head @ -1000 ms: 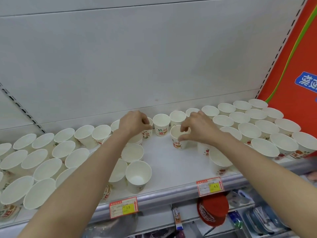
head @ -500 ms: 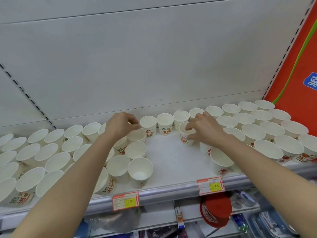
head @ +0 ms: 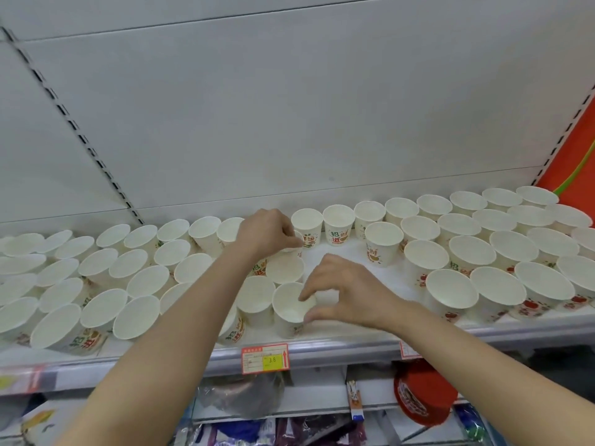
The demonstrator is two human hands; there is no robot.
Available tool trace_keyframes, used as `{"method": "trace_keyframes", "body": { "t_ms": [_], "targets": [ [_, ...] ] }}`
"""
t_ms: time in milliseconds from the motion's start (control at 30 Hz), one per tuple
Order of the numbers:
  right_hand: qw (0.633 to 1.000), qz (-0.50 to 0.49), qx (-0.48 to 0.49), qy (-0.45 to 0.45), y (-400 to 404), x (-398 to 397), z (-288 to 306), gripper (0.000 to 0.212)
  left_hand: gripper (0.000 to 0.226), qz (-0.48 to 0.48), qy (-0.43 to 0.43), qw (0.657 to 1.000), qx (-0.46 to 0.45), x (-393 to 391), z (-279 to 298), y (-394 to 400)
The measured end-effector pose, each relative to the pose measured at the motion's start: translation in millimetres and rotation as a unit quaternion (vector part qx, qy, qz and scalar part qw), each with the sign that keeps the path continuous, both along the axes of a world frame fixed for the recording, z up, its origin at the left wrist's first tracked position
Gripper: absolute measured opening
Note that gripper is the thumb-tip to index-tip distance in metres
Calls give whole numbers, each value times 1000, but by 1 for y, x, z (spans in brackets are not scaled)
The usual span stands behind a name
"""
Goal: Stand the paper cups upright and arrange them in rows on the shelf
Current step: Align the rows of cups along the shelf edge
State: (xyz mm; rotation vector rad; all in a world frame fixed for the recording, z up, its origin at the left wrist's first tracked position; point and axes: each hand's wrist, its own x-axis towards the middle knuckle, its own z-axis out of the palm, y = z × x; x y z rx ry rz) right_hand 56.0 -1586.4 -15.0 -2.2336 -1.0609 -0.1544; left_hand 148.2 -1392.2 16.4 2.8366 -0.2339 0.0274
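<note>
Many white paper cups with red and green print stand upright on the white shelf [head: 341, 333]. They form rows at the right [head: 470, 249] and a looser cluster at the left [head: 96, 284]. My left hand [head: 267, 235] is closed on the rim of a back cup [head: 294, 249] that it mostly hides. My right hand [head: 347, 292] pinches the rim of a front cup [head: 289, 312] between index finger and thumb. A single cup [head: 383, 243] stands alone just ahead of the back row.
A bare strip of shelf runs between the two cup groups. The shelf's front rail carries a red and yellow price tag [head: 265, 358]. An orange panel [head: 570, 162] bounds the right end. Packaged goods and a red lid [head: 421, 394] sit on the shelf below.
My right hand let go of the cup near the back row and came down and left onto the front cup. My left hand stayed at the back cup.
</note>
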Motion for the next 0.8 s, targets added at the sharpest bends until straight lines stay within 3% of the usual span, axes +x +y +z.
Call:
{"method": "trace_keyframes", "body": {
  "t_ms": [167,367,500,633,800],
  "targets": [
    [992,26,-37,-118,9,-19,-26,12,15,24,2,998,58,2,-9,-19],
    [992,-2,-14,-124,-16,-19,-1,6,7,27,-53,994,87,0,-11,-15],
    [987,-128,-11,-99,-53,5,19,5,12,6,-93,993,70,-3,-9,-14],
    [961,-250,-89,-81,-49,38,21,9,7,-43,-73,993,80,-7,-15,-27],
    [942,-241,-206,-108,-34,62,5,8,9,-72,-75,988,111,-10,-21,-36]
  ]
}}
